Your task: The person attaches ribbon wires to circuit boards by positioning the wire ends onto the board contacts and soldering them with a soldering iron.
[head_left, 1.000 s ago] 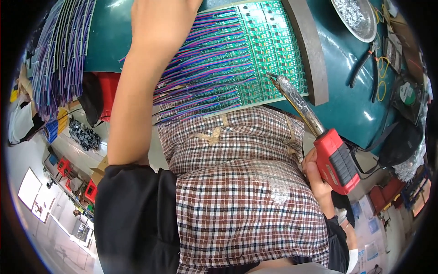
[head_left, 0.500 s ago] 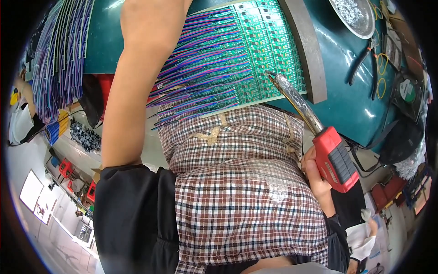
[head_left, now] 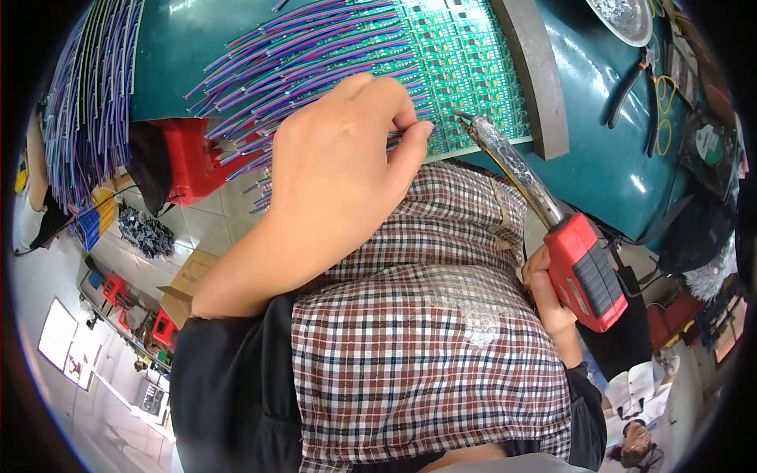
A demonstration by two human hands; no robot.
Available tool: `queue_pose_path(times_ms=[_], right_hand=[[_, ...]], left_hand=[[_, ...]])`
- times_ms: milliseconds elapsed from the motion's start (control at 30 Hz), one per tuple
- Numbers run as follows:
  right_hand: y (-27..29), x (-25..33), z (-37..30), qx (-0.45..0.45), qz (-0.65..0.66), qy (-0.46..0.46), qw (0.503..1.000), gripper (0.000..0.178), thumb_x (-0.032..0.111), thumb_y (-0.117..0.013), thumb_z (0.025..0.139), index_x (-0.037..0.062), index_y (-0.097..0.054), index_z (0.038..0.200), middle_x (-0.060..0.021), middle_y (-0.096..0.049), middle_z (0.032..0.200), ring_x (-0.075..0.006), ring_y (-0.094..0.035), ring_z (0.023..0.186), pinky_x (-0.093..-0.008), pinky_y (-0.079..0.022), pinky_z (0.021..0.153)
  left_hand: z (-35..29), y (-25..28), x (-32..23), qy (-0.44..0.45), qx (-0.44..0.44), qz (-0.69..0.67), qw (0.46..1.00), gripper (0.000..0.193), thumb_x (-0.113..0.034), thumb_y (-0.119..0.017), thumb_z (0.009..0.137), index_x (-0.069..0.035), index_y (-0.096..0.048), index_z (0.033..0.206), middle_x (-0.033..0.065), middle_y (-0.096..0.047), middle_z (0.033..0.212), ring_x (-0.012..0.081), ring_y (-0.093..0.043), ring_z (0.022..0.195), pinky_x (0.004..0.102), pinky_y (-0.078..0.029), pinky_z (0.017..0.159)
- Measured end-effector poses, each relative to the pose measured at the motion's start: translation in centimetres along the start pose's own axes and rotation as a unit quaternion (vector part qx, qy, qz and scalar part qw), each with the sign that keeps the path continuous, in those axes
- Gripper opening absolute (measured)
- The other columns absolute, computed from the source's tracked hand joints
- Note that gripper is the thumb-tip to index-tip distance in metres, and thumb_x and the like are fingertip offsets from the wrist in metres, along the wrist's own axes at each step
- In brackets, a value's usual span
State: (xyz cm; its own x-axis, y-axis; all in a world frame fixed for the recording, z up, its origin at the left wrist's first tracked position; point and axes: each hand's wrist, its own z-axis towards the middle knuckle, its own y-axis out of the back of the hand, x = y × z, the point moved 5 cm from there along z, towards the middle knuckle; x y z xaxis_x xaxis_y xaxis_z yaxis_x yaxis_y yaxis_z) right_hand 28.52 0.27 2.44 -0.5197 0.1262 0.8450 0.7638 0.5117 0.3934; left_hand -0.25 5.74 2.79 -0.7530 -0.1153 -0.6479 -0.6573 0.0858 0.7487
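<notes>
My left hand is over the near edge of a green circuit board panel, thumb and forefinger pinched on a thin multicoloured wire that the fingers mostly hide. Rows of blue, red and purple wires fan out leftward from the panel, some passing under this hand. In my right hand is a soldering gun with a red and black body. Its long metal barrel points up and left, and the tip lies over the panel's lower part, a little right of my left fingertips. Whether the tip touches the board I cannot tell.
A grey metal bar borders the panel on the right. Beyond it on the green table are pliers and a metal bowl. More wires hang at far left, beside a red stool.
My left hand has come back from beyond the upper edge to the panel's near side, its fingers now pinched. The soldering gun has barely moved.
</notes>
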Motion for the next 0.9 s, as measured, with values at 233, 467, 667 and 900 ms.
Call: queue_pose_path(times_ms=[233, 467, 667, 900], right_hand=[[-0.6, -0.3, 0.0, -0.021, -0.002, -0.030, 0.999, 0.023, 0.003, -0.074, 0.071, 0.0021, -0.070, 0.093, -0.0105, -0.068, 0.078, -0.0280, -0.067, 0.069, -0.0354, -0.053, 0.064], [-0.8, -0.1, 0.4, -0.017, -0.006, -0.025, 1.000, 0.021, 0.004, -0.075, 0.070, 0.0033, -0.070, 0.091, -0.0101, -0.069, 0.079, -0.0280, -0.068, 0.069, -0.0367, -0.053, 0.064], [-0.9, -0.1, 0.6, -0.012, -0.009, -0.011, 1.000, 0.022, 0.004, -0.075, 0.070, 0.0045, -0.070, 0.091, -0.0096, -0.069, 0.078, -0.0286, -0.067, 0.067, -0.0369, -0.053, 0.063], [-0.5, -0.3, 0.4, -0.018, 0.008, -0.027, 0.999, 0.022, 0.005, -0.076, 0.070, 0.0045, -0.071, 0.092, -0.0093, -0.069, 0.079, -0.0277, -0.067, 0.068, -0.0366, -0.053, 0.063]], left_hand=[[0.2, -0.5, 0.2, 0.008, -0.016, 0.040, 0.999, 0.017, -0.015, -0.074, 0.084, -0.003, -0.064, 0.079, 0.0056, -0.062, 0.076, 0.0170, -0.061, 0.065, 0.0289, -0.050, 0.056], [0.1, -0.7, 0.4, -0.004, -0.035, 0.048, 0.998, 0.017, -0.016, -0.074, 0.084, -0.004, -0.064, 0.077, 0.0051, -0.062, 0.075, 0.0171, -0.059, 0.057, 0.0305, -0.046, 0.053], [0.2, -0.8, 0.2, 0.004, -0.038, 0.049, 0.998, 0.017, -0.016, -0.075, 0.083, -0.005, -0.064, 0.076, 0.0042, -0.062, 0.074, 0.0171, -0.057, 0.055, 0.0316, -0.045, 0.053], [0.1, -0.9, 0.2, 0.006, -0.040, 0.060, 0.997, 0.017, -0.016, -0.075, 0.082, -0.005, -0.064, 0.076, 0.0042, -0.062, 0.074, 0.0172, -0.057, 0.055, 0.0320, -0.045, 0.053]])
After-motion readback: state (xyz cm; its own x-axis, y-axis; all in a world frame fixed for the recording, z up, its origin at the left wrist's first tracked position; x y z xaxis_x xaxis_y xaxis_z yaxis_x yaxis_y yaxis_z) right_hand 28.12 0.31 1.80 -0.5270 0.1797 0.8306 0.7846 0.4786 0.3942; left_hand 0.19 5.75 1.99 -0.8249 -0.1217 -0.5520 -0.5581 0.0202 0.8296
